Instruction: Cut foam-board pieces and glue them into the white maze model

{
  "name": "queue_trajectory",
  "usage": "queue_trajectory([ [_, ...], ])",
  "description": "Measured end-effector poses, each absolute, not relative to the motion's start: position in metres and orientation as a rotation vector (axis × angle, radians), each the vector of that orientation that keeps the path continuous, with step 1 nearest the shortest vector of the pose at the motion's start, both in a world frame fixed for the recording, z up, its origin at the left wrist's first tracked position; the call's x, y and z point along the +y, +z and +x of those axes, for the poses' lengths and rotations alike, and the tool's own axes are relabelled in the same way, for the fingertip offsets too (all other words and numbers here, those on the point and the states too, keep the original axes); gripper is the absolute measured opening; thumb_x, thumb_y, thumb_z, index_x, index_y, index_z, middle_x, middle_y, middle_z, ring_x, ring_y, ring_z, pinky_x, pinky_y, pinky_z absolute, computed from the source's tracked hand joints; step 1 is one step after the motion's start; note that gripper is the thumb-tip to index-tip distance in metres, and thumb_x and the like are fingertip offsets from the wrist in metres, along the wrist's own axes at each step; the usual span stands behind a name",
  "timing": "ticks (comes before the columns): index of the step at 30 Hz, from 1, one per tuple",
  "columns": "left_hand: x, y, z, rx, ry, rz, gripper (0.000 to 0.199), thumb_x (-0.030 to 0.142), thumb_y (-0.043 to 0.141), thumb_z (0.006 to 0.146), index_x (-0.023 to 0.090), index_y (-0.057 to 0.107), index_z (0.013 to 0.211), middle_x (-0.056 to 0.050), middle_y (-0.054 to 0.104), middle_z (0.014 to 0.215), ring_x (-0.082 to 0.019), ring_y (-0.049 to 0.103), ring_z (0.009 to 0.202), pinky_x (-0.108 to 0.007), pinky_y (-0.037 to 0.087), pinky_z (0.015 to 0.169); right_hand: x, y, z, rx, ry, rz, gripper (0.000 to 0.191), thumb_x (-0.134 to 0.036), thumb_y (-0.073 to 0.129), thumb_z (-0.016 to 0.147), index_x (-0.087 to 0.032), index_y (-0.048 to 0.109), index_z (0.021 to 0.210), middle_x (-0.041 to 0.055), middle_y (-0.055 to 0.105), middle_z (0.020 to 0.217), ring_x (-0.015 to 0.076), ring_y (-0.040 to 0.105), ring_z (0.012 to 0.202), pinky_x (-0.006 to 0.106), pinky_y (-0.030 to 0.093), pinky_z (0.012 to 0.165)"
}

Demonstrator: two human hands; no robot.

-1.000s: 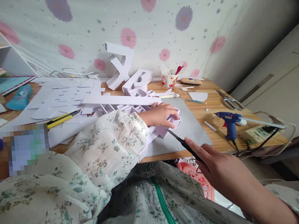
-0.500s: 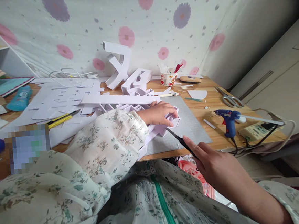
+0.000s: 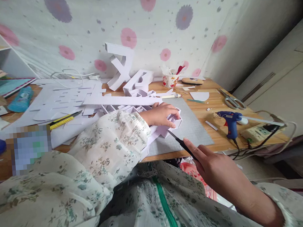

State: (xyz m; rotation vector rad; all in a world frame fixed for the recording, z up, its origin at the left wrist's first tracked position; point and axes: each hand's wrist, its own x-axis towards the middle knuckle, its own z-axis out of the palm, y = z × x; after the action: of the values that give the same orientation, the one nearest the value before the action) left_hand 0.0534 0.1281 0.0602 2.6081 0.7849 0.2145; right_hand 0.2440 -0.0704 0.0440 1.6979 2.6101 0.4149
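White floral sleeves [image 3: 112, 148], green strip [image 3: 166, 206]

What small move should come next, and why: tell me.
Probably ease the left hand back slightly: its fingers grip the white piece close to the tip of the black-handled tool, which the right hand points toward that piece.

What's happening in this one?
A person's left hand grips a hollow white piece over a grey mat. The right hand holds a black-handled blade, its tip by the piece's near edge; whether it touches is hard to tell. A blue glue gun and scissors lie to the right, and a blocky white shape stands behind.
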Motion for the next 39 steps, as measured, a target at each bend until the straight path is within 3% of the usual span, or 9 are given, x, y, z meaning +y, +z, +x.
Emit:
queue_trajectory([
  [21, 0.129, 0.06, 0.054, 0.788, 0.194, 2.601, 0.032, 0.042, 0.068, 0.076, 0.03, 0.066, 0.106, -0.001, 0.055, 0.134, -0.029, 0.039, 0.126, -0.044, 0.019, 0.101, -0.076, 0.017, 0.249, 2.64, -0.043, 1.778, 0.06, -0.012, 0.045, 0.09, -0.02, 0.034, 0.149, 0.0055, 0.068, 0.092, 0.0189, 0.069, 0.068, 0.027, 0.052, 0.06],
  [39, 0.129, 0.061, 0.054, 0.781, 0.211, 2.618, 0.033, 0.041, 0.067, 0.076, 0.03, 0.066, 0.106, -0.001, 0.056, 0.134, -0.027, 0.041, 0.125, -0.045, 0.02, 0.103, -0.072, 0.022, 0.245, 2.563, 0.269, 1.828, 0.061, -0.013, 0.049, 0.089, -0.02, 0.035, 0.148, 0.0018, 0.066, 0.087, 0.017, 0.065, 0.058, 0.027, 0.045, 0.048],
])
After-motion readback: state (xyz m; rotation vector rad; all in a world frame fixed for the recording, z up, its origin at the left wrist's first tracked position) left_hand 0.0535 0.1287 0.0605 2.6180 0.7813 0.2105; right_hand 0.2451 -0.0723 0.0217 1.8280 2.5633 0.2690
